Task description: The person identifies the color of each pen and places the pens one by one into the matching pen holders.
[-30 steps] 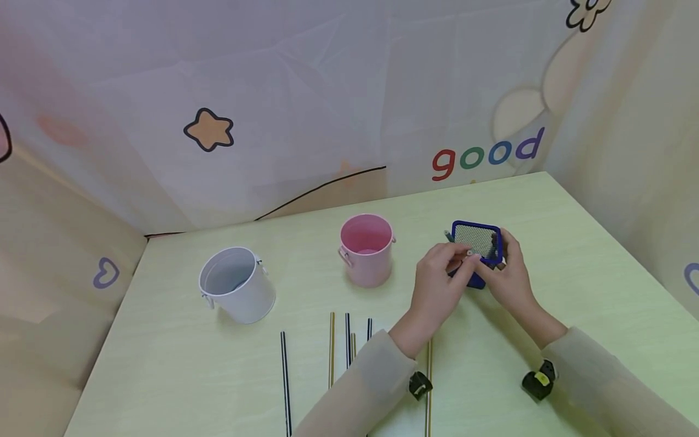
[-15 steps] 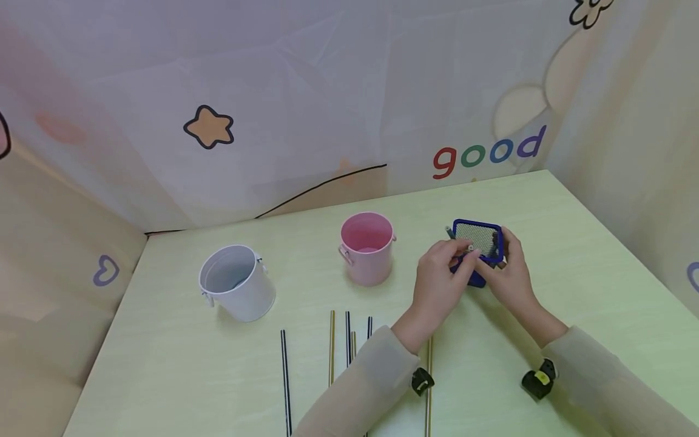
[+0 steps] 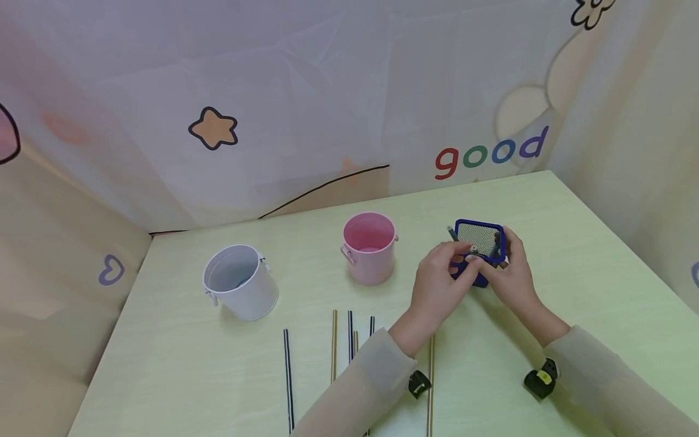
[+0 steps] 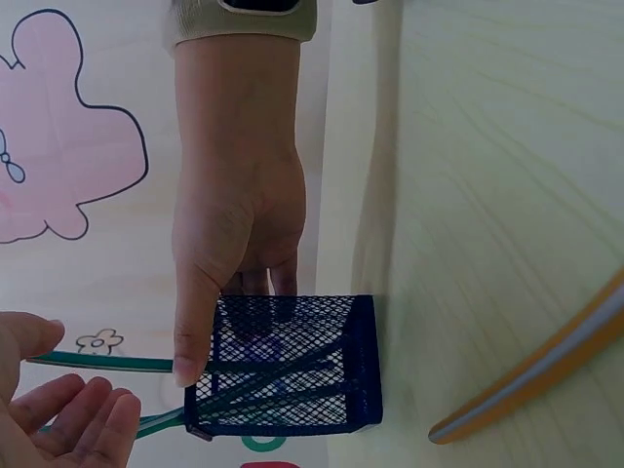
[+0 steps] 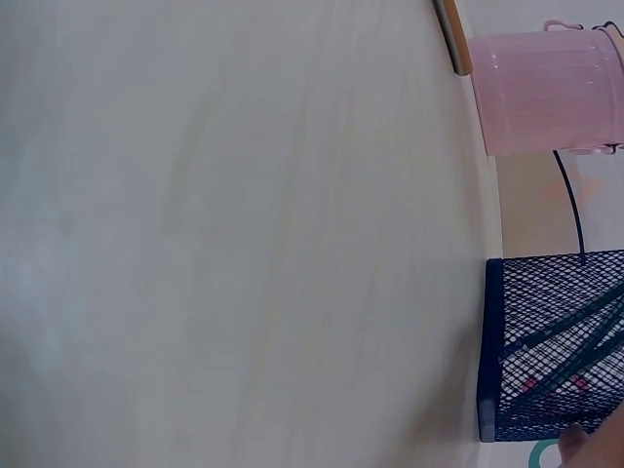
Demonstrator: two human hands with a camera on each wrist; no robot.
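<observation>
A blue mesh pen holder (image 3: 479, 223) is at the right of the table in the head view. My right hand (image 3: 510, 276) grips it from the near right side, with the thumb at its rim. My left hand (image 3: 439, 288) is at the rim's near left, its fingertips pinching a thin green pencil (image 4: 107, 362). In the left wrist view, several green pencils lean inside the mesh, their upper ends sticking out towards the left hand (image 4: 73, 409). The head view has one pencil end (image 3: 452, 233) jutting past the holder's left side. The left fingers partly hide the holder's opening.
A pink bucket (image 3: 370, 261) stands left of the holder, and a white bucket (image 3: 248, 291) farther left. Several long black and gold striped sticks (image 3: 334, 346) lie on the table in front, partly under the left sleeve (image 3: 360, 388). A printed cloth (image 3: 306, 91) hangs behind.
Both hands stay at the pen holder. The left fingers shift slightly at the rim, and the pencil end beside the holder shows a little more. The head view has drifted slightly.
</observation>
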